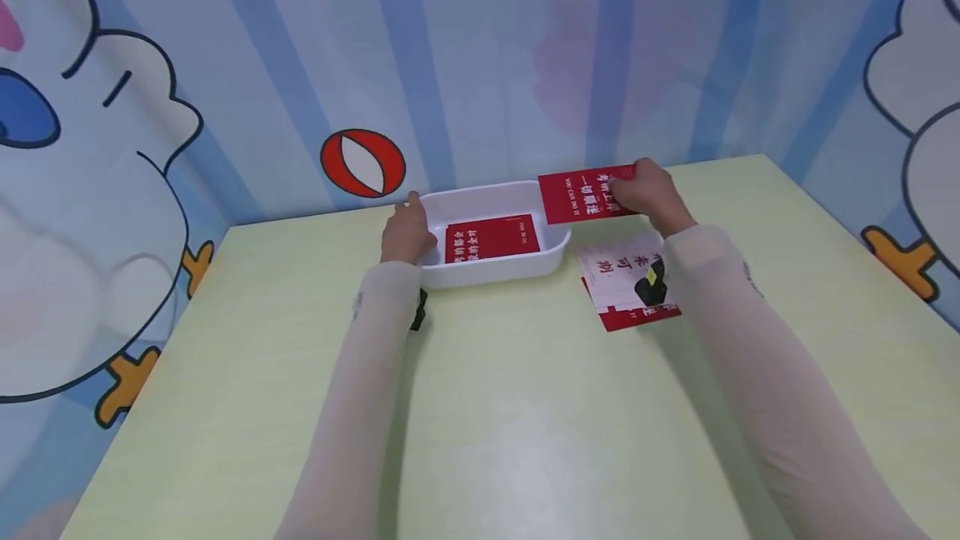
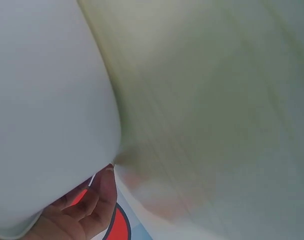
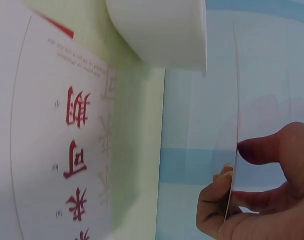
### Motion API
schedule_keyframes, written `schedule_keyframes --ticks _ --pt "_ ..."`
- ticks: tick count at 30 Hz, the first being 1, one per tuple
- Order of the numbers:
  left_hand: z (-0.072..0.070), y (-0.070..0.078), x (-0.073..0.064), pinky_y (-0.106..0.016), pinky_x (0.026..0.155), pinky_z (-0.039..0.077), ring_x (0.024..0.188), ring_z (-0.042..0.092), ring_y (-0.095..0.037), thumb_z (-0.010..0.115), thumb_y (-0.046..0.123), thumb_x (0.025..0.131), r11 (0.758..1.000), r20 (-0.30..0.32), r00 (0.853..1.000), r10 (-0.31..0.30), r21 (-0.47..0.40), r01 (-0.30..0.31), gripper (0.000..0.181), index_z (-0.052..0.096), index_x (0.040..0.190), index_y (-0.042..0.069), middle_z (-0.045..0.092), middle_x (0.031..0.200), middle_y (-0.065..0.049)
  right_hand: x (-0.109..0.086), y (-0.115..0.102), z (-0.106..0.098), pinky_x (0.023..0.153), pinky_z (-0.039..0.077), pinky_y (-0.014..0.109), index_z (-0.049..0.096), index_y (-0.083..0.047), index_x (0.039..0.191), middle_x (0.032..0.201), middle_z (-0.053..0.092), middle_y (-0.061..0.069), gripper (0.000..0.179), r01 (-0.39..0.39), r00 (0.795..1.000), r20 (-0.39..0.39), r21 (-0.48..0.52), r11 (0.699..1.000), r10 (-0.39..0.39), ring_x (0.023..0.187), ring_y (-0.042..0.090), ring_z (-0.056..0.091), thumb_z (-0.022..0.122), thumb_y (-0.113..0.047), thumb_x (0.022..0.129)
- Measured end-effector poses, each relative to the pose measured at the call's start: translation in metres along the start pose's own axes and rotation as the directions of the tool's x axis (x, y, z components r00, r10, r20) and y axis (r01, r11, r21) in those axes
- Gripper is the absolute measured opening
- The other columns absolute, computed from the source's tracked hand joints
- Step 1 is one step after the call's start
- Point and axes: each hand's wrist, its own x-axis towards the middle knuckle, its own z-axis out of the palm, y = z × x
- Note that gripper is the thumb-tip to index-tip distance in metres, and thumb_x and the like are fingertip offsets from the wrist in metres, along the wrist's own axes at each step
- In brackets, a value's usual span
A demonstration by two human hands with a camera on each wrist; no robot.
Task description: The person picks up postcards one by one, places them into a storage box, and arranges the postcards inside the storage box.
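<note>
A white plastic tray (image 1: 495, 272) sits at the table's back edge, with red printed cards (image 1: 504, 238) lying in it. My left hand (image 1: 406, 232) grips the tray's left end, thumb over the rim; in the left wrist view its fingers (image 2: 104, 187) curl by the tray's outer wall. My right hand (image 1: 654, 194) pinches a red card with white lettering (image 1: 570, 198) between thumb and fingers, its far end over the tray's right rim. Seen edge-on in the right wrist view, that card (image 3: 237, 110) is a thin line. Below the hand lie a white card (image 1: 611, 277) and red cards (image 1: 630, 320).
The pale green table (image 1: 495, 407) meets a blue striped backdrop (image 1: 480, 65) with cartoon figures right behind the tray. Dark wrist cameras are strapped under both wrists, the right one (image 1: 651, 283) overlapping the white card in the head view.
</note>
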Motion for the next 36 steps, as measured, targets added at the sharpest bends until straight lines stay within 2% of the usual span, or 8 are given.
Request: schedule_keyframes --ticks 7,20,24,29,36 --pt "0.004 0.001 -0.001 -0.05 0.109 0.047 0.131 0.05 -0.034 0.074 0.011 0.087 1.0 0.0 1.0 -0.001 0.014 0.001 0.089 0.019 0.157 0.01 0.046 0.148 -0.017 0.005 -0.006 0.013 0.109 0.047 0.051 0.029 0.006 0.147 0.142 0.045 0.027 0.061 -0.018 0.999 0.031 0.035 0.999 0.017 0.124 0.039 0.05 0.051 -0.022 0.098" --pt "0.005 0.004 -0.004 -0.051 0.109 0.047 0.132 0.05 -0.035 0.075 0.01 0.086 1.0 -0.008 1.0 -0.008 0.015 0.008 0.089 0.021 0.157 0.011 0.047 0.147 -0.017 0.002 -0.019 0.033 0.112 0.045 0.049 0.026 0.004 0.15 0.146 0.043 0.025 0.061 -0.03 0.997 0.07 0.093 0.995 0.024 0.13 0.039 0.048 0.05 -0.021 0.1" --pt "0.004 0.005 -0.004 -0.051 0.108 0.047 0.132 0.05 -0.035 0.075 0.011 0.086 1.0 -0.013 1.0 -0.013 0.013 0.014 0.089 0.021 0.157 0.011 0.047 0.147 -0.017 0.002 -0.022 0.038 0.112 0.045 0.049 0.021 0.003 0.153 0.148 0.042 0.025 0.063 -0.015 0.996 0.086 0.134 0.991 0.003 0.13 0.038 0.048 0.049 -0.02 0.101" --pt "0.004 0.005 -0.003 -0.051 0.108 0.048 0.132 0.05 -0.035 0.075 0.011 0.086 1.0 -0.019 1.0 -0.009 0.009 0.009 0.089 0.021 0.157 0.01 0.047 0.147 -0.017 0.003 -0.022 0.044 0.113 0.044 0.048 0.013 -0.001 0.157 0.154 0.036 0.023 0.068 -0.015 0.992 0.123 0.193 0.981 -0.009 0.135 0.037 0.045 0.046 -0.011 0.098" --pt "0.005 0.005 -0.004 -0.05 0.107 0.049 0.131 0.051 -0.034 0.075 0.012 0.086 1.0 -0.027 1.0 -0.007 0.023 0.008 0.089 0.022 0.156 0.011 0.047 0.146 -0.017 0.0 -0.024 0.048 0.114 0.043 0.049 0.008 -0.004 0.159 0.158 0.032 0.021 0.074 -0.01 0.989 0.143 0.21 0.978 -0.021 0.138 0.037 0.043 0.047 -0.006 0.096"
